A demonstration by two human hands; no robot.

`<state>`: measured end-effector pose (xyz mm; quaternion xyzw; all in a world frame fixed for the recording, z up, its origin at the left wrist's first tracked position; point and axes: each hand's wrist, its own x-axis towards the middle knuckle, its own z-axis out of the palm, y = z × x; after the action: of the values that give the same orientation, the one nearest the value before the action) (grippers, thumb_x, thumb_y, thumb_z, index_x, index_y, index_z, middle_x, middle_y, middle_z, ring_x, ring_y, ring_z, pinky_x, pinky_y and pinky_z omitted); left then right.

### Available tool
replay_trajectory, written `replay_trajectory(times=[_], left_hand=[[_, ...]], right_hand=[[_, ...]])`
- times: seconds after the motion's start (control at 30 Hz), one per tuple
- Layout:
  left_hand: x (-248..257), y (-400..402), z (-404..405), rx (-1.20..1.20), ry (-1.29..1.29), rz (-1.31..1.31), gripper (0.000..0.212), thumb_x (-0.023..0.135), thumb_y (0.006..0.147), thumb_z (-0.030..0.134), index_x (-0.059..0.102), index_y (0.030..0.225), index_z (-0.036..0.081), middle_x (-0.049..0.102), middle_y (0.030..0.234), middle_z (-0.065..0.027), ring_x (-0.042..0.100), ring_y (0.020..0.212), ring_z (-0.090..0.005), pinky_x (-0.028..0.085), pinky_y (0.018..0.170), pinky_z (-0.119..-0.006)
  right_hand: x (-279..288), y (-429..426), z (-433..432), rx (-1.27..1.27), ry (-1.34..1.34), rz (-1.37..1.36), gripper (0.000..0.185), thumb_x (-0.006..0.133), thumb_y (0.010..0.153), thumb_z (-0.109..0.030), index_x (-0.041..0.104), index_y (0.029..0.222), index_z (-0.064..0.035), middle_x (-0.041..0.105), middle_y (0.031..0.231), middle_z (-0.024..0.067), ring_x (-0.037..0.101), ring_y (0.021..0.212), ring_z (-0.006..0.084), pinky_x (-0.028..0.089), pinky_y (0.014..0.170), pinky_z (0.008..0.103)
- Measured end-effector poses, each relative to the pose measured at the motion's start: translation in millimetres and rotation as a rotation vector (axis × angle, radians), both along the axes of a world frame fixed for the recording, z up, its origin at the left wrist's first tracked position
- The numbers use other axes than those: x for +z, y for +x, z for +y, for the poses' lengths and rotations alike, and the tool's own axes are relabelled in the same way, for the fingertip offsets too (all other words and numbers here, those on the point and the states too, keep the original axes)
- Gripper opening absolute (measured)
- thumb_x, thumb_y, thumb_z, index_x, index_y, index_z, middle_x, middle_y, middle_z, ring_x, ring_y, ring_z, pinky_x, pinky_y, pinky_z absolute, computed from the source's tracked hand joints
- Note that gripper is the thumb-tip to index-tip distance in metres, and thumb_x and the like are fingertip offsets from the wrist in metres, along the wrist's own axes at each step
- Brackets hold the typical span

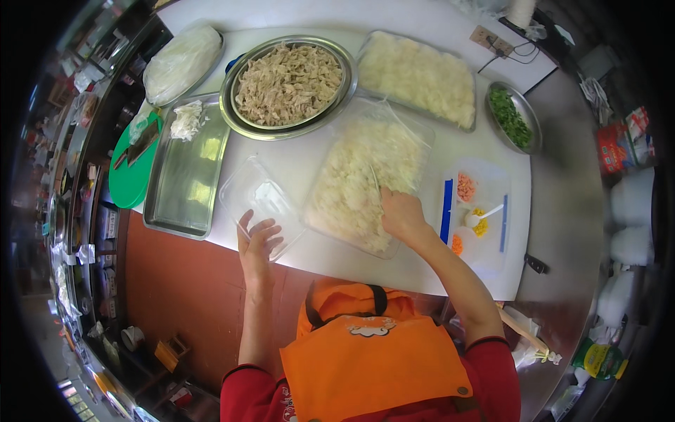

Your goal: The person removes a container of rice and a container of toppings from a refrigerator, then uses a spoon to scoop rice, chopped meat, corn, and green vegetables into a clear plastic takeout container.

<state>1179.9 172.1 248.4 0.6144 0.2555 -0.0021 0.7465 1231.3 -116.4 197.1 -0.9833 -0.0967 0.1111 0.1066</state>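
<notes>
My right hand (403, 213) is closed on a slim metal utensil (375, 178), whose far end reaches into pale, shredded food (348, 195) in a clear plastic tray. What kind of utensil it is, I cannot tell. At the table's near edge, my left hand (258, 240) has its fingers apart beside an empty clear plastic container (263, 192); whether it supports the container is unclear. Beyond them stands a round metal bowl of shredded meat (289, 84). Small portions of pink (466, 187), yellow (480, 227) and orange (456, 245) diced food lie to the right, with a white spoon (490, 212) at the yellow one.
A second tray of pale food (416, 76) and a metal bowl of chopped greens (510, 117) stand at the back right. On the left are a metal tray (182, 179), a green cutting board (126, 179) with a cleaver (143, 143), and a plastic-covered dish (182, 66). A black knife handle (536, 264) shows at right.
</notes>
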Motion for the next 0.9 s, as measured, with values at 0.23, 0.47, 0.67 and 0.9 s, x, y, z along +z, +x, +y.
replay_trajectory(times=[0.23, 0.47, 0.67, 0.9], left_hand=[[-39.0, 60.7, -24.3, -0.104, -0.008, -0.153, 0.063, 0.050, 0.089, 0.019, 0.030, 0.144, -0.004, 0.064, 0.113, -0.0151, 0.058, 0.108, -0.0240, 0.039, 0.100, -0.036], [-65.1, 77.1, -38.8, -0.069, -0.040, -0.128, 0.061, 0.049, 0.092, 0.020, 0.029, 0.144, -0.006, 0.064, 0.115, -0.0167, 0.057, 0.110, -0.0246, 0.039, 0.101, -0.036], [-78.4, 73.8, -49.4, -0.041, 0.005, -0.169, 0.060, 0.048, 0.094, 0.020, 0.028, 0.144, -0.007, 0.063, 0.116, -0.0196, 0.057, 0.113, -0.0274, 0.040, 0.103, -0.038], [-97.6, 79.3, -64.9, -0.047, 0.248, -0.194, 0.039, 0.043, 0.096, 0.021, 0.062, 0.112, -0.009, 0.039, 0.146, -0.0128, 0.056, 0.113, -0.0246, 0.043, 0.099, -0.037]], right_hand=[[16.3, 3.2, -7.1, -0.111, -0.105, 0.088, 0.017, 0.056, 0.080, -0.005, 0.057, 0.095, 0.0011, 0.067, 0.085, 0.0208, 0.068, 0.077, 0.0358, 0.054, 0.069, 0.0444], [89.8, -25.2, -13.9, -0.102, -0.003, -0.034, 0.019, 0.059, 0.090, -0.023, 0.059, 0.100, -0.0066, 0.066, 0.073, 0.0134, 0.063, 0.065, 0.0343, 0.045, 0.056, 0.0462], [80.9, -8.1, -21.5, 0.206, -0.089, 0.166, 0.022, 0.058, 0.086, -0.015, 0.060, 0.107, -0.0108, 0.064, 0.068, 0.0129, 0.062, 0.063, 0.0341, 0.045, 0.056, 0.0463], [40.8, 39.7, -13.5, 0.423, 0.019, 0.224, 0.015, 0.062, 0.072, -0.014, 0.064, 0.087, -0.0096, 0.063, 0.067, 0.0162, 0.064, 0.066, 0.0373, 0.051, 0.061, 0.0481]])
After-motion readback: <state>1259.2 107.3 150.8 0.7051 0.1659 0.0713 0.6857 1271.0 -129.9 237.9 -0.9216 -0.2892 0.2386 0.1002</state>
